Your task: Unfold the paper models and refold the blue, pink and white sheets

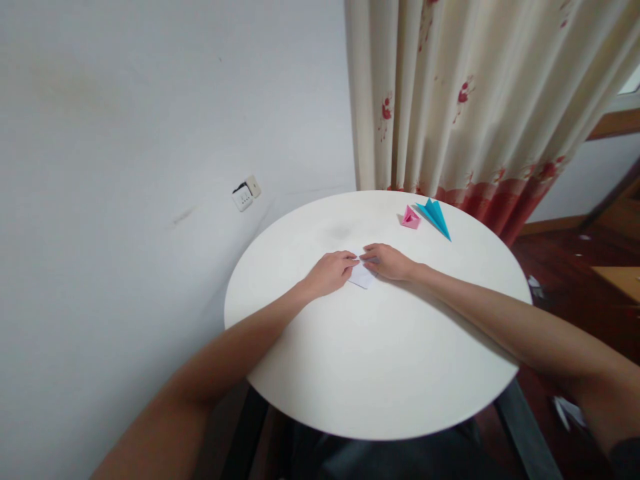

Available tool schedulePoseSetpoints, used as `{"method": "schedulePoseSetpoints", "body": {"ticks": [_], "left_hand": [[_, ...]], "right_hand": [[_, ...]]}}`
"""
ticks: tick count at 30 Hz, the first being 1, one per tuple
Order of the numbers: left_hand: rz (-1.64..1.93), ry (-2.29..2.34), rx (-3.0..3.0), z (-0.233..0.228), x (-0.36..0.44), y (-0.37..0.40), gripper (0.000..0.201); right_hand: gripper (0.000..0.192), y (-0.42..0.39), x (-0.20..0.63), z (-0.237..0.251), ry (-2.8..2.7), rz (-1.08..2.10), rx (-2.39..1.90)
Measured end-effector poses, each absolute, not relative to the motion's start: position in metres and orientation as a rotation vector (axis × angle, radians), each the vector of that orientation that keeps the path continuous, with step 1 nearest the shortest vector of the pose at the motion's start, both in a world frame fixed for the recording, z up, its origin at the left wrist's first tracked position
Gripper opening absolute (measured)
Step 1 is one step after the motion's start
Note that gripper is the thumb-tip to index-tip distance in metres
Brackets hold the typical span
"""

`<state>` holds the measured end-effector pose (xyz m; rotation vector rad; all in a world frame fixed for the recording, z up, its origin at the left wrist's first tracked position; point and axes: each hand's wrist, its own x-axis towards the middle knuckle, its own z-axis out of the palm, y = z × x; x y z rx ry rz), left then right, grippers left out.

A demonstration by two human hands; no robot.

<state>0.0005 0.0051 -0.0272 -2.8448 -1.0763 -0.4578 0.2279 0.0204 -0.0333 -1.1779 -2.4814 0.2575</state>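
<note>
A small piece of folded white paper (363, 278) lies on the round white table (370, 360), in front of me. My left hand (330, 272) is at its left edge, fingers closed together and pressed on the paper. From the other side my right hand (389, 261) grips the paper's right part, with thumb and fingers near its top. The fingertips of both hands almost meet over the upper part of the sheet. Parts of the paper are hidden beneath the fingers.
Toward the table's far right edge sit a pink origami piece (411, 218) and a blue paper plane (436, 217). A wall with a socket (243, 198) borders the table on the left. Behind it hangs a patterned curtain (450, 100).
</note>
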Motion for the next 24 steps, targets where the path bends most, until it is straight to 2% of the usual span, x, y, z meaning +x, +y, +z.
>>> {"method": "schedulePoseSetpoints", "body": {"ticks": [9,24], "left_hand": [[-0.384,-1.142,-2.844,-0.0291,-0.0014,0.0075,0.035],[-0.533,-0.927,-2.99,-0.0243,0.0037,0.0046,0.025]], "right_hand": [[0.028,0.0175,0.2277,-0.0297,-2.453,0.287,-1.129],[0.026,0.0212,0.2275,-0.0325,-2.483,0.213,-1.096]]}}
